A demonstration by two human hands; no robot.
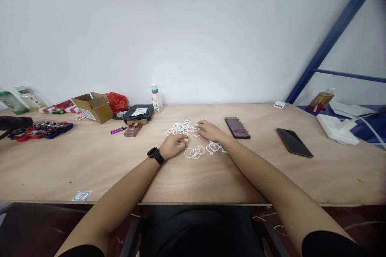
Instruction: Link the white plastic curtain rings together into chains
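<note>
A heap of white plastic rings (177, 129) with small clip-like tabs lies in the middle of the table. My left hand (172, 147), with a black watch on the wrist, is at the heap's near side. Its fingers are closed on a white plastic ring, of which only a small part shows at the fingertips. At the heap's right edge, my right hand (210, 131) has its thumb and fingers bent around the edge of another white ring (196, 126). Closer to me lie two smaller groups, a few overlapping rings (194, 153) and a cluster (212, 147) partly behind my right forearm.
To the right lie two phones (237, 127) (294, 142) and a white charger box (337, 129). Leftward are a purple lighter (118, 130), a small dark red box (132, 129), a black parcel (138, 113), an open carton (94, 107) and a bottle (155, 98). A wall stands behind.
</note>
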